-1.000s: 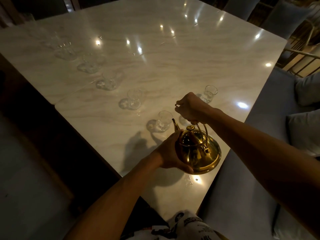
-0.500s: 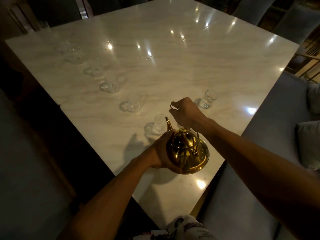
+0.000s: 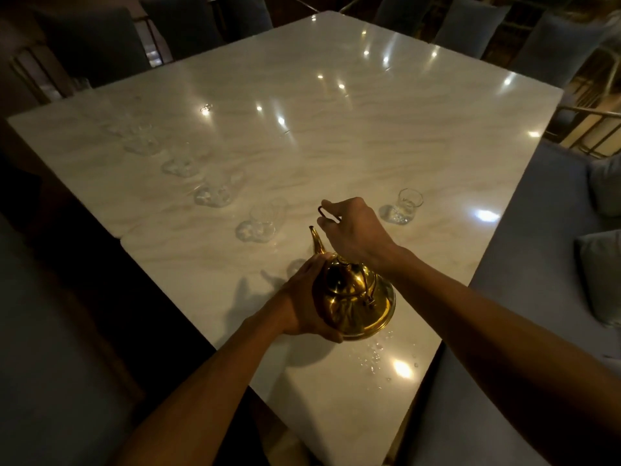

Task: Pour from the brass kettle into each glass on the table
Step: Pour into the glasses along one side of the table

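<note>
My left hand (image 3: 302, 304) cups the shiny brass kettle (image 3: 353, 297), tipped spout-forward; right hand (image 3: 356, 230) grips its thin handle; droplets (image 3: 376, 354) beside it.

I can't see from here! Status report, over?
Right hand grips handle, left hand steadies brass kettle. Spout up, not pouring. Nothing blocking glasses.

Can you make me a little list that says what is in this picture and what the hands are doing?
place: marble table
kettle: brass kettle, tipped, spout toward the glasses
left hand: on the kettle's side
right hand: holding the kettle's handle
glasses: a blurry row on the left, nearest glass; one lone glass on the right
spill: water drops near the table edge
</note>
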`<state>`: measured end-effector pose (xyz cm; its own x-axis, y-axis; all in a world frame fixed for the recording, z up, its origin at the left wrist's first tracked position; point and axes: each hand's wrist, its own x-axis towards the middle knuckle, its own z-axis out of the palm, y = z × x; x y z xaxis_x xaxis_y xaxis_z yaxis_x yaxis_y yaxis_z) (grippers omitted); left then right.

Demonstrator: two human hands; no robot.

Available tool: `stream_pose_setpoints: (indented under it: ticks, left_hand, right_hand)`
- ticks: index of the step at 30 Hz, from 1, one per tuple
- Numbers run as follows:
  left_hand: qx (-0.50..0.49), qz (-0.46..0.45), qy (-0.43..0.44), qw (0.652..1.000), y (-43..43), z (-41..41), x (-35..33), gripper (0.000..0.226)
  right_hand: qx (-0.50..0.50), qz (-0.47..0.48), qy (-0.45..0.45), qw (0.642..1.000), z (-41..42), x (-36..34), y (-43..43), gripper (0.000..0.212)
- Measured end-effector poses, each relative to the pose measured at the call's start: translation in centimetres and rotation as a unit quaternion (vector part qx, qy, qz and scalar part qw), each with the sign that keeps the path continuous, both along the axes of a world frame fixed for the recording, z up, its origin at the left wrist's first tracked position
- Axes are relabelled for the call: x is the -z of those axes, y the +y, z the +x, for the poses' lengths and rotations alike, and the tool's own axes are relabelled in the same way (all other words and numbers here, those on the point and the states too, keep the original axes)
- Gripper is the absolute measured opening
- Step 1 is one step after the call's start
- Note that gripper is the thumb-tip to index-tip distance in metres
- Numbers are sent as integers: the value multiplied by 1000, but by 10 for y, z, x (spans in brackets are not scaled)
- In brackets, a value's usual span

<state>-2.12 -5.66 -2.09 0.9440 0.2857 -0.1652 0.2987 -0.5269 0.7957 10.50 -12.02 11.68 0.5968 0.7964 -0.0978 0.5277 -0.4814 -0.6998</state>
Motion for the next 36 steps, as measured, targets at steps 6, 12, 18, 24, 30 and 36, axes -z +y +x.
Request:
stream_pose_setpoints:
  ticks: [6, 12, 18, 24, 30, 36]
  left_hand:
    - [52, -6, -34, 998, 45, -15, -4, 134]
    - [126, 10, -26, 992, 100, -29, -5, 138]
    - [144, 9, -23, 989, 129, -47, -6, 131]
    - [133, 3, -29, 991, 143, -52, -5, 135]
    - [125, 0, -29, 992, 158, -49, -1, 138]
    - [147, -14, -29, 989, 184, -50, 11, 136]
  right_hand:
    - [48, 3, -10, 999, -26, -9, 36, 46]
    - [95, 0, -20, 995, -57, -15, 67, 46]
    - [102, -16, -8, 995, -75, -17, 95, 45]
    - [101, -15, -4, 995, -79, -16, 111, 45]
    - [106, 1, -4, 994, -77, -9, 127, 45]
    - [134, -17, 17, 991, -77, 2, 157, 45]
